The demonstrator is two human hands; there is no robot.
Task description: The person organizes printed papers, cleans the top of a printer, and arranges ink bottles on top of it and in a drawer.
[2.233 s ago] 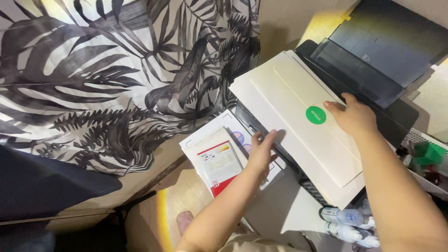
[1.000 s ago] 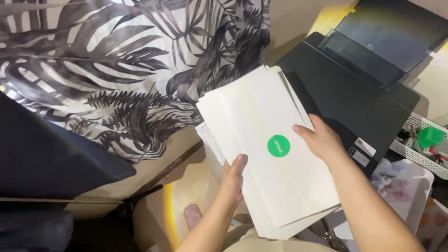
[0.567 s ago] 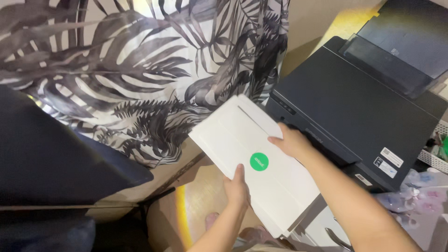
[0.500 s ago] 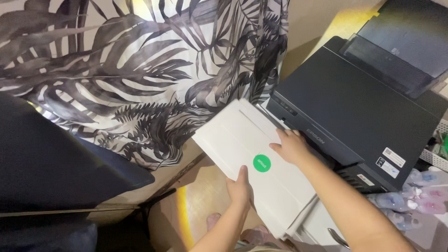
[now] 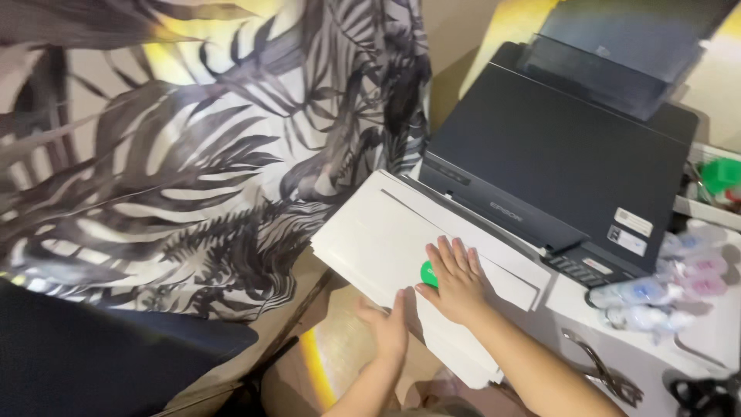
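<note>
Setting: white worktop (image 5: 718, 340) on the right, with a black-and-white leaf-print curtain (image 5: 193, 177) hanging past its left edge and a dark chair back (image 5: 93, 363) low on the left.

Thing in hand: stack of white envelopes (image 5: 378, 243), broad and flat, with a crisp flap line across the top one and a round green sticker (image 5: 428, 274) half hidden under the fingers.

Where it lies: at the front left corner of the worktop, touching the front of the black printer (image 5: 563, 162); its near end juts out beyond the worktop edge.

Right hand (image 5: 455, 278): flat on top of the stack, fingers spread and pressing down; this grip is open, closed around nothing.

Left hand (image 5: 388, 328): palm against the stack's near long edge, fingers straight; its grip is likewise open, only pushing sideways.

Doing it well: by my judgement, the stack squares best with the top hand light and the side hand nudging evenly, since the sheets look slightly fanned at the near end and the overhang could tip.

Around: small clear pouches (image 5: 664, 286) and dark scissors (image 5: 602, 374) lie near the right front edge; a green item (image 5: 722, 174) sits in a tray beyond the printer.
</note>
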